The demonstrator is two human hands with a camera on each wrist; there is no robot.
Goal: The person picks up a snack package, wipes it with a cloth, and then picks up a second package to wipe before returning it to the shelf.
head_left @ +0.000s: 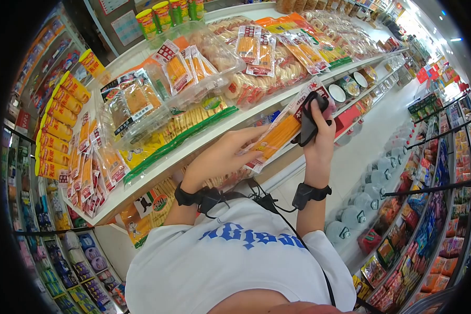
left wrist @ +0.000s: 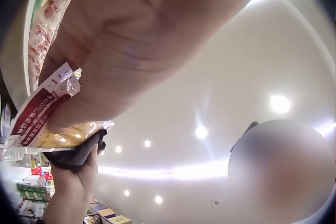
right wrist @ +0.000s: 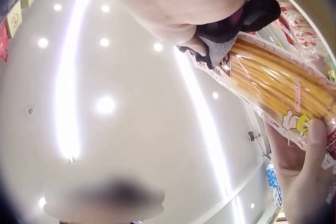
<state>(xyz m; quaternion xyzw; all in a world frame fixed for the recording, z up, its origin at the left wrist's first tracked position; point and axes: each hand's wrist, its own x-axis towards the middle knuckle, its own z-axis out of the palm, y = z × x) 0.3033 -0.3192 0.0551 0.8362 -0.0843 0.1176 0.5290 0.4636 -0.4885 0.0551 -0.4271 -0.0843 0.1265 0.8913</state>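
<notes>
A clear packet of yellow stick snacks [head_left: 279, 137], with dark red printing at its ends, is held up slanting in front of the white-shirted torso. My left hand [head_left: 227, 154] grips its lower end; in the right wrist view the left thumb [right wrist: 316, 132] lies across the wrapper. At the packet's upper end my right hand [head_left: 320, 138] holds a black object with a grey patch [right wrist: 218, 50]. The black object lies against the wrapper, and I cannot tell what it is. The packet's sticks [right wrist: 262, 71] show through the film.
A white shelf [head_left: 167, 165] carries similar stick packets [head_left: 94, 162], clear plastic boxes [head_left: 133, 104] and bagged round snacks [head_left: 267, 78]. Yellow tubes [head_left: 55, 138] line its left end. Large clear bottles [head_left: 353, 212] stand on the floor at right, beside racks of packaged goods [head_left: 403, 225].
</notes>
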